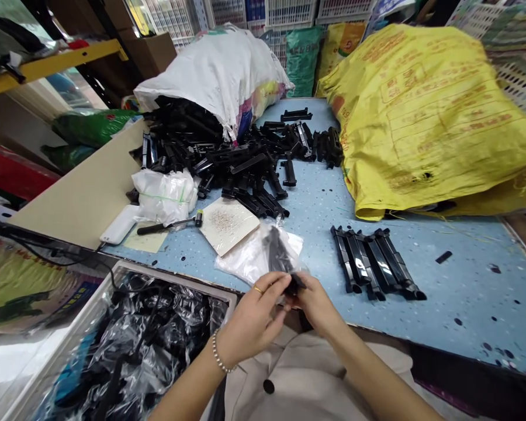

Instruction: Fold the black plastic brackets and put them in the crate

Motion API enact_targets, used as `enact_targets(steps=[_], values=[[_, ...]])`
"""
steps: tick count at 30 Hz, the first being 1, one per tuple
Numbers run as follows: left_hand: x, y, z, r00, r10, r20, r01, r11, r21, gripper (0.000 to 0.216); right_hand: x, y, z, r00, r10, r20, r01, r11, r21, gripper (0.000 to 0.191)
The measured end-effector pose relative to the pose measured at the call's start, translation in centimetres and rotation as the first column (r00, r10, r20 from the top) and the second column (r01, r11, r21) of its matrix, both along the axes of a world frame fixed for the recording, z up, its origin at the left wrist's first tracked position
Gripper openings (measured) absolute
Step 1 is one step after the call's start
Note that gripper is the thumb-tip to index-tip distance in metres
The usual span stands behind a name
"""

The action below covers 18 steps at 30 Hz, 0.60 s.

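A dark, bar-shaped black plastic part (278,248) stands at the table's front edge, and clear film seems to surround it. My left hand (256,316), with a ring and a beaded bracelet, pinches its near end. On the other side, my right hand (316,301) has its fingers closed round the same end. The fingertips hide part of this end. Beneath and behind the part lie thin clear plastic bags (241,260). To the right, several glossy black parts (372,263) lie side by side in a row.
A heap of black parts (245,158) spills from a white sack (219,70). A yellow sack (429,117) occupies the right back. Left of the hands are a square board (228,225), a small hammer (170,225) and a white bundle (166,196). Below, a crate (118,272) holds bagged black parts.
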State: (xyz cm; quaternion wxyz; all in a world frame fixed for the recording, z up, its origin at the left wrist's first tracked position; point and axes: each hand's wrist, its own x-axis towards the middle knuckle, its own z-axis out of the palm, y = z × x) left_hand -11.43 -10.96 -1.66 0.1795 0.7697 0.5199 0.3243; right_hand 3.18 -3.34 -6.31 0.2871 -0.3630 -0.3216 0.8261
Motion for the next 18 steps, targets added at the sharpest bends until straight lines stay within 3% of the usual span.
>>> enact_targets(steps=[3, 7, 9, 10, 12, 14, 16, 18], values=[[-0.7, -1.1, -0.1, 0.988, 0.103, -0.113, -0.093, 0.991, 0.093, 0.057, -1.1, -1.5, 0.7, 0.989, 0.029, 0.147, -0.061, 0.975, 0.213, 0.011], [-1.4, -2.1, 0.5, 0.941, 0.26, -0.215, -0.219, 0.955, 0.199, 0.047, -3.2, -3.5, 0.9, 0.991, 0.065, 0.119, -0.096, 0.954, 0.285, 0.018], [-2.2, -3.5, 1.5, 0.917, 0.316, -0.246, -0.265, 0.939, 0.218, 0.046, -3.6, -4.2, 1.6, 0.977, 0.189, 0.102, -0.212, 0.925, 0.316, 0.024], [-2.9, -4.6, 2.1, 0.907, 0.326, -0.267, -0.272, 0.937, 0.219, 0.046, -3.3, -4.3, 2.1, 0.95, 0.298, 0.094, -0.312, 0.889, 0.336, 0.026], [-5.0, -7.7, 2.9, 0.885, 0.331, -0.328, -0.285, 0.941, 0.18, 0.048, -1.8, -3.8, 3.4, 0.849, 0.515, 0.121, -0.518, 0.763, 0.386, 0.028], [-8.0, -11.5, 2.8, 0.838, 0.354, -0.415, -0.366, 0.929, 0.054, 0.046, 0.8, -2.0, 4.5, 0.779, 0.57, 0.26, -0.622, 0.65, 0.436, 0.031], [-11.1, -15.1, 1.3, 0.753, 0.398, -0.524, -0.542, 0.827, -0.15, 0.037, 4.0, 0.9, 4.9, 0.789, 0.378, 0.485, -0.603, 0.629, 0.49, 0.034], [-13.2, -17.6, -1.0, 0.671, 0.426, -0.607, -0.691, 0.656, -0.303, 0.024, 7.3, 4.2, 4.8, 0.701, -0.009, 0.714, -0.565, 0.604, 0.562, 0.034]])
